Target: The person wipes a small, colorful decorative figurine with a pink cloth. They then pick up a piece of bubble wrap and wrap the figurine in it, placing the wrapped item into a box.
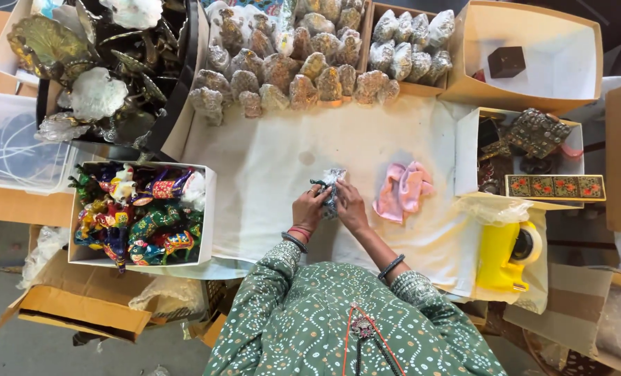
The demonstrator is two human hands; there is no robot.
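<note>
Both my hands meet over the white cloth-covered table point(268, 167). My left hand point(308, 207) and my right hand point(350, 207) together grip a small dark figurine partly wrapped in clear plastic point(330, 186). The figurine's dark green parts stick out at the top left of the wrap. A crumpled pink cloth point(402, 190) lies just to the right of my right hand.
Several plastic-wrapped figurines point(289, 63) crowd the table's far edge. A white box of colourful painted animal figurines point(140, 212) stands at left, brass pieces point(94, 63) at far left. A yellow tape dispenser point(505, 254), a decorated long box point(555, 186) and open cardboard boxes point(533, 59) are at right.
</note>
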